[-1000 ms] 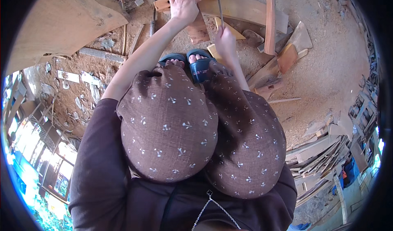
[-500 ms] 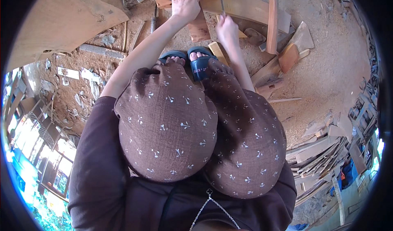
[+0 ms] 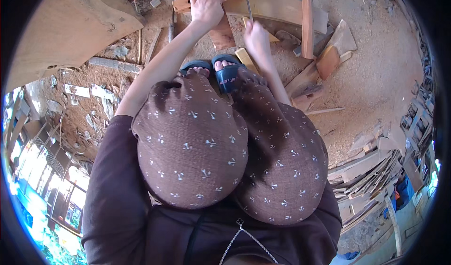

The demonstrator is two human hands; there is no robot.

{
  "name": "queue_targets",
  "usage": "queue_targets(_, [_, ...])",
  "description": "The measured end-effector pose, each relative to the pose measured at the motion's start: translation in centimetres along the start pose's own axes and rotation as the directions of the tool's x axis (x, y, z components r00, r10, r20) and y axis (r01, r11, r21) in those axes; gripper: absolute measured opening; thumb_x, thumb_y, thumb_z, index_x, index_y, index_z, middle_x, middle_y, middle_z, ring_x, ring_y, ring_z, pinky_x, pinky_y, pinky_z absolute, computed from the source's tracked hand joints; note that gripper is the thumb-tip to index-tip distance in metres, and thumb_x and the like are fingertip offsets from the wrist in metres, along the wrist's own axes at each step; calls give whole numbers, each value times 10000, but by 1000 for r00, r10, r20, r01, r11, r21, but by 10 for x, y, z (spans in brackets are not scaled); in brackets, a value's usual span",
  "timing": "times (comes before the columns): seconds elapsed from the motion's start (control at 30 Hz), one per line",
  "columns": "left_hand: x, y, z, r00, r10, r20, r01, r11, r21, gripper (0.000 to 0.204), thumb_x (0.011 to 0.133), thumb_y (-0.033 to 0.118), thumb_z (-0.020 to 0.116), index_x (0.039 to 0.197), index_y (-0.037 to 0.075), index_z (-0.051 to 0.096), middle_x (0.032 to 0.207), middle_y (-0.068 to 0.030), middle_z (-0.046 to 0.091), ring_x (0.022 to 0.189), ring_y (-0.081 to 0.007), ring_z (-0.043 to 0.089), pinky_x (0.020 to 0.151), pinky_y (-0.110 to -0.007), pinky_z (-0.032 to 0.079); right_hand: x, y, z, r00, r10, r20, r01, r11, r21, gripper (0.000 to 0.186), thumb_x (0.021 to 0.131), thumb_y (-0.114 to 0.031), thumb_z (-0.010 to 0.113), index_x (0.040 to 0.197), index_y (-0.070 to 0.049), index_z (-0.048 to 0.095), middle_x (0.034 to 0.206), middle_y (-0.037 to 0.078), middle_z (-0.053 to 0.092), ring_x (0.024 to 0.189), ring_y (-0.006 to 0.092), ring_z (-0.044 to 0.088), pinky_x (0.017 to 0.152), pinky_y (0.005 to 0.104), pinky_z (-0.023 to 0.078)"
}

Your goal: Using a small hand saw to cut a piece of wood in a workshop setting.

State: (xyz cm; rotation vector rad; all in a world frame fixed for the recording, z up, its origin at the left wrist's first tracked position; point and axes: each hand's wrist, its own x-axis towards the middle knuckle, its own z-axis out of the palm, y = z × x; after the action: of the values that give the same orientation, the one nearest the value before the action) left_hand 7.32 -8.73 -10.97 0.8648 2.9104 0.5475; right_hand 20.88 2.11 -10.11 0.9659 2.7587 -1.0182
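Observation:
My left hand [image 3: 206, 7] presses down on a reddish-brown wooden piece [image 3: 183, 4] at the far middle, its fingers reaching over the top. My right hand [image 3: 257, 37] is closed round the near end of a thin, straight metal tool [image 3: 248, 5], perhaps a file. The tool lies across the right part of that wooden piece; its grip is hidden in my fingers. Beneath is a wide, pale curved board [image 3: 282, 10]. A flat reddish board [image 3: 222, 34] juts toward my feet from below my left hand.
An upright-lying curved wooden piece [image 3: 307, 25] and several offcuts [image 3: 328, 63] sit to the right. A yellowish block [image 3: 246, 58] lies beside my right slipper [image 3: 229, 76]. A large wooden slab [image 3: 80, 20] fills the far left. Scrap wood is piled [image 3: 366, 171] at the right.
My right hand has drawn the metal tool slightly toward me across the wood. My left hand stays on the wooden piece. The whole view has shifted a little.

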Motion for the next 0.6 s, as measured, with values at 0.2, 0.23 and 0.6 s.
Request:
queue_targets(0.2, [4, -5, -3, 1000, 26, -15, -26, 1000, 16, 361, 848, 233, 553, 1120, 0, 507, 1107, -185, 510, 1042, -376, 461, 915, -496, 345, -42, 8, -9, 1000, 6, -17, -6, 1000, 0, 364, 944, -270, 443, 841, 48, 586, 751, 296, 612, 752, 475, 603, 686, 543, 472])
queue_targets(0.23, [0, -8, -3, 1000, 26, -7, -26, 999, 23, 361, 848, 233, 553, 1120, 0, 507, 1107, -185, 510, 1042, -376, 461, 915, -496, 345, -20, -1, -7, 1000, 12, 27, -12, 1000, -11, 369, 946, -270, 439, 842, 52, 587, 756, 297, 614, 754, 474, 605, 689, 542, 473])
queue_targets(0.6, [2, -11, 15, 995, 84, -56, -79, 993, 83, 368, 877, 308, 548, 1122, 36, 507, 1115, -142, 529, 1060, -350, 474, 947, -497, 317, -46, 25, -3, 1000, 18, -6, -17, 999, 45, 358, 947, -268, 444, 845, 46, 583, 783, 299, 612, 777, 487, 593, 698, 549, 461])
